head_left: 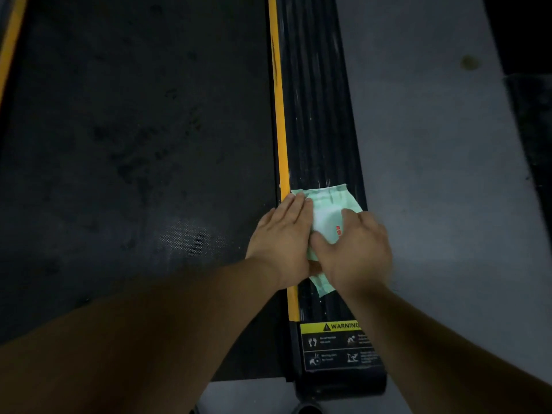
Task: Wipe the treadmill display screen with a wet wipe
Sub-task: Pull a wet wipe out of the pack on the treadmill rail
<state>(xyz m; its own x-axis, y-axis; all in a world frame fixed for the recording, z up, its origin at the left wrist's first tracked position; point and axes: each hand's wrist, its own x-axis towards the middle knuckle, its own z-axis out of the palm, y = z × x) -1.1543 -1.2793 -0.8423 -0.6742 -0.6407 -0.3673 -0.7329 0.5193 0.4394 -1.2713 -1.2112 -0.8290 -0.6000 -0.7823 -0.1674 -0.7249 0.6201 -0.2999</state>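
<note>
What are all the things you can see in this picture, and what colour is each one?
treadmill belt: one, black, fills the left and middle of the view.
yellow stripes: two, yellow, one along each edge of the belt; the left one shows only at the top left corner.
side rail: one, black with ridges, right of the belt.
wet wipe packet: one, pale green with a small red mark, lying on the side rail under both hands.
warning label: one, yellow and black, at the near end of the side rail.
floor: grey, right of the treadmill.
left hand: one, on the packet's left side.
right hand: one, blurred, on the packet's right side.
</note>
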